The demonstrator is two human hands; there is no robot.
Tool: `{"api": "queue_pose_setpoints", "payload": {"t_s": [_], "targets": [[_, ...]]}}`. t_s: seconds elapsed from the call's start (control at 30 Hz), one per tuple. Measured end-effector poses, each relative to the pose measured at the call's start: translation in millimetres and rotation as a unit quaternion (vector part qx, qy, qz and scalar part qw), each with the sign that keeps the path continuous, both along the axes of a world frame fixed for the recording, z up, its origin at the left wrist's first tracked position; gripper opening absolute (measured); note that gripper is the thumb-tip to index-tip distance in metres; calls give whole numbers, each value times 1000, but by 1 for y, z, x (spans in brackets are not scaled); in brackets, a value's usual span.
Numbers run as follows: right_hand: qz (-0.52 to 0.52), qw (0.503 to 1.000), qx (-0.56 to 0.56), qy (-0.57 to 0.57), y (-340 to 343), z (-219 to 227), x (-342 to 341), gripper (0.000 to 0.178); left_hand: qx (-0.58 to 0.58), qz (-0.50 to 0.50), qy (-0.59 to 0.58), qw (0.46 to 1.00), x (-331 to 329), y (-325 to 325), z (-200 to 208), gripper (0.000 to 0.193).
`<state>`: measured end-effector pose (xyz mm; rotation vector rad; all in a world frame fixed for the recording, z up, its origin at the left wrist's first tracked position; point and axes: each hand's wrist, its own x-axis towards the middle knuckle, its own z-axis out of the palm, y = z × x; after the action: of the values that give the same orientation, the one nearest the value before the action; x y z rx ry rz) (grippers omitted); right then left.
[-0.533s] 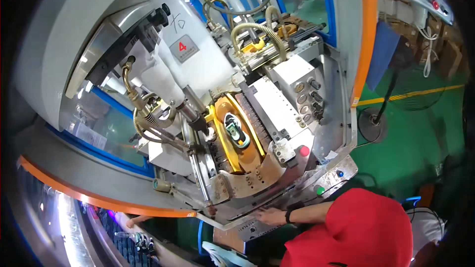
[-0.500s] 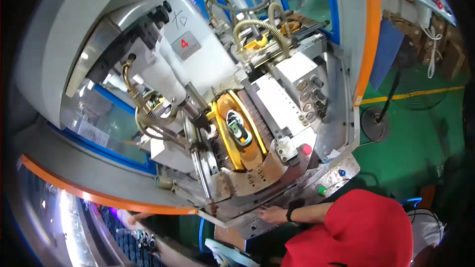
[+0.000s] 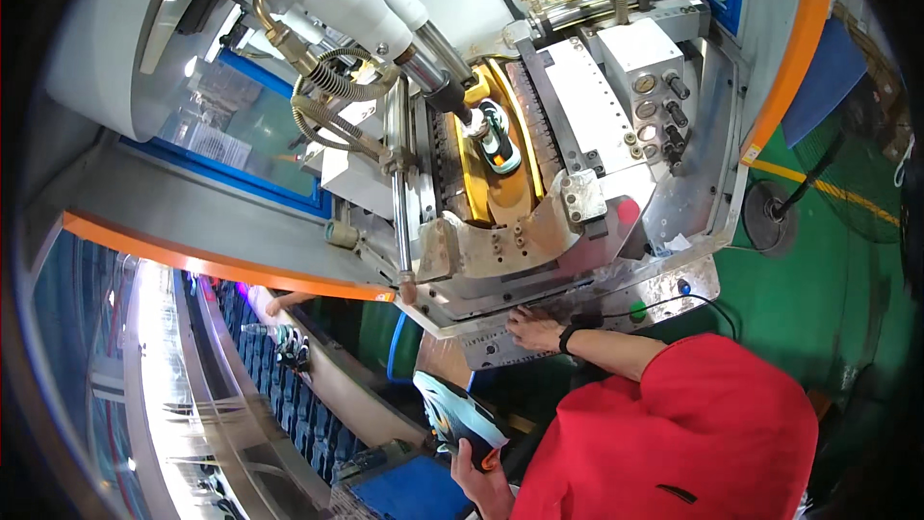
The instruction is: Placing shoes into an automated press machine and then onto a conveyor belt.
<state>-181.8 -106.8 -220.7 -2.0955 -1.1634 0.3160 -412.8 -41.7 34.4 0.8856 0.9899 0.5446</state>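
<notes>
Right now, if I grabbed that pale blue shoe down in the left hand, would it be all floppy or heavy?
The pale blue shoe probably feels fairly stiff: gripped near one end, it shows no droop. It's likely light, since only the left hand holds it.

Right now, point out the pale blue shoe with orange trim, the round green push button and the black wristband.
Pale blue shoe with orange trim (image 3: 456,413), head view: middle of its visible side.
Round green push button (image 3: 637,310), head view: its cap.
Black wristband (image 3: 566,339), head view: outer face of the band.
</notes>
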Motion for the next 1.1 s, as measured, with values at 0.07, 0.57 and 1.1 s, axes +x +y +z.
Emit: {"api": "queue_pose_setpoints", "payload": {"t_s": [0.07,0.57,1.1], "targets": [[-13,1000,-15,2,-3,2,-1,33,-15,-34,5,999,-4,-7,-6,38],[-22,996,-37,80,-12,-58,1,35,-98,148,-17,984,-78,-45,-33,25],[450,813,340,-148,314,424,-263,26,-70,647,72,756,-433,-57,-191,34]]}}
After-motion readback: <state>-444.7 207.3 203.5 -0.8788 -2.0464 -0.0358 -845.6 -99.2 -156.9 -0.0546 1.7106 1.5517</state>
